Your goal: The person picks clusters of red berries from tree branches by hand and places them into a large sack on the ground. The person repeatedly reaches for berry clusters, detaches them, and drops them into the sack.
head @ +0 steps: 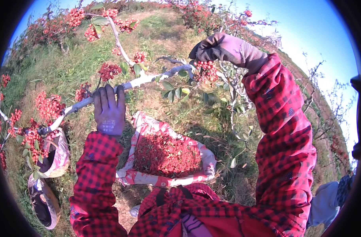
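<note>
My left hand [110, 111], in a purple knit glove with dark fingertips, has its fingers hooked over a pale, bare-barked branch [139, 80]. My right hand [217, 50], gloved alike, is curled above a cluster of small red berries [206, 71] near the branch's right part; whether its fingers pinch a stem there is hidden. More red berry clusters [109, 71] hang along the branch among green leaves. Below the branch, a basket or container lined with red-and-white cloth [208, 158] holds a heap of picked red berries [168, 155].
Two lined baskets [62, 154] [51, 204] stand on the grass at the left. Thin twigs [233, 118] hang at the right, under my right arm. Berry-laden shrubs [195, 14] rise behind. Part of a person in pale trousers [324, 201] shows at the lower right.
</note>
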Demonstrator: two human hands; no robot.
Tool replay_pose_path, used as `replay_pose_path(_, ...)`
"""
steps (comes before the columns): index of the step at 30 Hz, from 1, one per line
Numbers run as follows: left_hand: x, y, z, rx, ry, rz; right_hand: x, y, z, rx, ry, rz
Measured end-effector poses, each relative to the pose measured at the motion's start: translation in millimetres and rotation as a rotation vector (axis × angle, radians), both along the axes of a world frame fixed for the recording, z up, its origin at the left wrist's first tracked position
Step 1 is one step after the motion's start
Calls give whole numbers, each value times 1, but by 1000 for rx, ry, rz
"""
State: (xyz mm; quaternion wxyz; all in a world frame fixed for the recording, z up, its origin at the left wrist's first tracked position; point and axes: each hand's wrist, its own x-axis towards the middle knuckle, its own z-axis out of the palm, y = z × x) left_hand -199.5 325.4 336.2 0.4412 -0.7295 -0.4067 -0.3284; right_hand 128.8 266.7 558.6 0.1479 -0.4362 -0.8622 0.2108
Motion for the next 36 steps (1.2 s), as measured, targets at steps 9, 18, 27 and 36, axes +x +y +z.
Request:
replay_pose_path(9,-15,5,-10,-105,50,62,-101,-59,-21,768,-959,-41)
replay_pose_path(18,-6,0,-2,-45,-15,-14,-43,-126,-29,622,-334,-56)
replay_pose_path(27,-9,2,-4,-30,1,16,10,-105,-51,144,-277,-516)
replay_pose_path(36,-9,0,-4,-63,-7,-15,-18,-14,-41,-142,512,10)
